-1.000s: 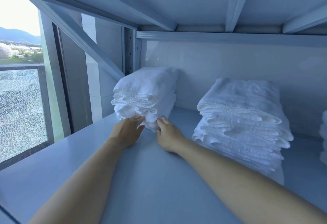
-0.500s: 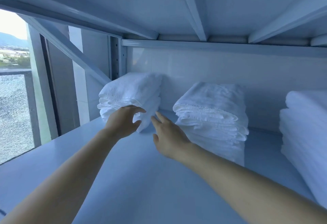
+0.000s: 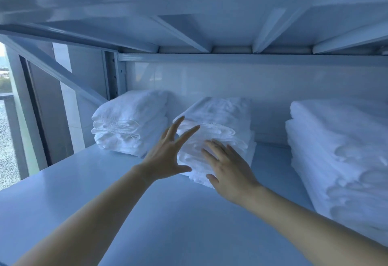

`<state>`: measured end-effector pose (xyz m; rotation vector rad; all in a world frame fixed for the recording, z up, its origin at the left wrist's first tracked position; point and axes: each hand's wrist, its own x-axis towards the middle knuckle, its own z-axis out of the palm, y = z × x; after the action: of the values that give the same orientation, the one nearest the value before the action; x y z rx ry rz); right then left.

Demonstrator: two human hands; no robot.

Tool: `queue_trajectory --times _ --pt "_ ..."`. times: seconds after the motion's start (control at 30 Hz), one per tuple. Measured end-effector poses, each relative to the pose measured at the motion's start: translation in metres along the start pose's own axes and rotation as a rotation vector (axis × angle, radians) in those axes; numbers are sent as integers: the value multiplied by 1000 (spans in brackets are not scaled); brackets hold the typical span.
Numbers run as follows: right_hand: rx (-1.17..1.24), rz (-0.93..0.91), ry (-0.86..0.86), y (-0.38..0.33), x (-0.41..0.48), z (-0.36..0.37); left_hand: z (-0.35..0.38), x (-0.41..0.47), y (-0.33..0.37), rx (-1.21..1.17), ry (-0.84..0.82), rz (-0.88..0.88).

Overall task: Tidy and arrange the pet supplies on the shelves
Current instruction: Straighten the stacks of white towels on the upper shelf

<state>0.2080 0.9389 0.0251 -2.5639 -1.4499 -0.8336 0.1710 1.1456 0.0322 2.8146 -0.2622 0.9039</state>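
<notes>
Three stacks of folded white towels stand along the back of a pale shelf board (image 3: 88,192). The left stack (image 3: 130,122) sits by the frame post. The middle stack (image 3: 222,122) is in front of both my hands. My left hand (image 3: 168,156) has its fingers spread straight at the stack's left front corner. My right hand (image 3: 228,167) lies flat with straight fingers against the stack's front face. Neither hand grips anything. The right stack (image 3: 340,160) is the tallest and runs out of view at the right edge.
The underside of the shelf above (image 3: 210,24) hangs low overhead with cross ribs. A diagonal brace (image 3: 58,72) and an upright post (image 3: 111,74) bound the left end. A window (image 3: 6,135) lies beyond the left side.
Both hands left the left stack and moved right to the middle stack, their fingers now spread straight. My view swung right, bringing the right stack further in.
</notes>
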Motion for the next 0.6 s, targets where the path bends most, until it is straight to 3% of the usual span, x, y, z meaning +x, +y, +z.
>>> queue_trajectory --times 0.17,0.6 --pt "-108 -4 56 17 -20 -9 19 3 18 192 96 70" --pt "-141 -1 159 41 -42 5 29 -4 26 200 164 118"
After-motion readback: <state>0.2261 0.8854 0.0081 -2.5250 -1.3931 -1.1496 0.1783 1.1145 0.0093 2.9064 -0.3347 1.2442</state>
